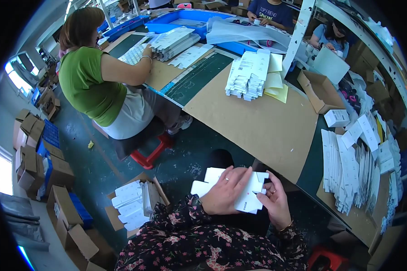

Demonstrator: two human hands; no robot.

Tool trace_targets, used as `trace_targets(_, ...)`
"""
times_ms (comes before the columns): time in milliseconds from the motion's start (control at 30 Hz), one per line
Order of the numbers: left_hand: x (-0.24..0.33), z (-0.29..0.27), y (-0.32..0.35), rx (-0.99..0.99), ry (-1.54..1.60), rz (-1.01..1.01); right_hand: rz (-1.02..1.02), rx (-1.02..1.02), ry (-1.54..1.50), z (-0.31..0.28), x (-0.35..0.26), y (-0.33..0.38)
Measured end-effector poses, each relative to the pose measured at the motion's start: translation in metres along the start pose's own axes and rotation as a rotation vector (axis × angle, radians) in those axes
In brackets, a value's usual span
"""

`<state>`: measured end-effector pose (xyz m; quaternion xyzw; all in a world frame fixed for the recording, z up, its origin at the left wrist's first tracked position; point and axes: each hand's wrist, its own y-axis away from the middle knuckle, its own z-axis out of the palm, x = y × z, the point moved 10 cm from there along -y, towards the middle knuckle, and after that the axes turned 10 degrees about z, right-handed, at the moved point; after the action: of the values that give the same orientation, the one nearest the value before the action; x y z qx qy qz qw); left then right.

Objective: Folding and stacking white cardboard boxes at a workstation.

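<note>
A flat white folding carton (251, 198) lies over my lap, with cut flaps along its edges. Stretched across its top is my left hand (228, 189), fingers extended and palm down on the card. At the carton's right edge, my right hand (276, 203) pinches the card between thumb and bent fingers. A small dark spot shows by the right thumb; I cannot make out what it is. Part of the carton is hidden under my left hand.
A stack of flat white cartons (248, 74) and yellow sheets (276, 86) lie on the brown-topped table (257, 122). More cartons (348, 167) stand at right, near an open cardboard box (321, 92). A box of cartons (133, 205) is on the floor. A co-worker (90, 86) sits left.
</note>
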<state>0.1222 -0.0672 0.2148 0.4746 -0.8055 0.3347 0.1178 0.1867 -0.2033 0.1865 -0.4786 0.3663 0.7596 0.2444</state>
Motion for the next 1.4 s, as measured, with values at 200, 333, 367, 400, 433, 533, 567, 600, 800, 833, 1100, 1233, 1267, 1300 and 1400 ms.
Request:
trace_targets(200,-0.005,-0.007,0.002,0.039,0.043,0.052,0.100,-0.050,-0.037,0.002,-0.003,-0.012)
trace_targets(333,-0.009,-0.009,0.005,0.018,0.161,0.038,0.165,-0.124,-0.036,0.004,-0.003,-0.017)
trace_targets(367,-0.009,-0.011,0.005,0.023,0.152,0.042,0.171,-0.151,-0.005,0.005,-0.002,-0.016)
trace_targets(400,-0.008,-0.013,0.005,0.027,0.143,0.046,0.170,-0.151,-0.006,0.004,-0.002,-0.017)
trace_targets(433,-0.007,-0.015,0.004,0.032,0.132,0.051,0.139,-0.178,0.057,0.007,-0.003,-0.018)
trace_targets(533,0.001,-0.015,0.001,0.026,0.162,0.083,0.072,-0.228,0.179,0.008,0.004,-0.020)
trace_targets(567,0.003,-0.012,0.000,0.022,0.186,0.092,-0.002,-0.206,0.206,0.003,0.010,-0.023)
trace_targets(600,0.003,-0.010,0.000,0.018,0.191,0.089,-0.076,-0.183,0.234,-0.001,0.014,-0.024)
trace_targets(800,0.010,-0.008,0.000,0.071,0.134,0.092,-0.106,-0.159,0.208,0.018,-0.009,0.003)
trace_targets(833,0.009,-0.011,0.000,0.076,0.148,0.092,-0.096,-0.190,0.202,0.018,-0.012,0.005)
trace_targets(1100,0.013,-0.029,0.001,0.173,0.178,0.174,0.048,-0.154,0.095,0.010,-0.001,0.006)
trace_targets(1233,0.012,-0.027,0.006,0.176,0.210,0.178,-0.017,-0.115,0.111,0.005,0.000,-0.001)
trace_targets(1267,0.013,-0.027,0.007,0.185,0.209,0.162,-0.059,-0.122,0.217,0.001,0.002,-0.002)
trace_targets(1300,0.017,-0.026,0.007,0.178,0.191,0.158,-0.105,-0.127,0.321,0.000,0.003,-0.003)
trace_targets(1400,0.024,-0.018,0.009,0.140,0.175,0.183,-0.157,-0.036,0.474,-0.005,0.008,0.000)
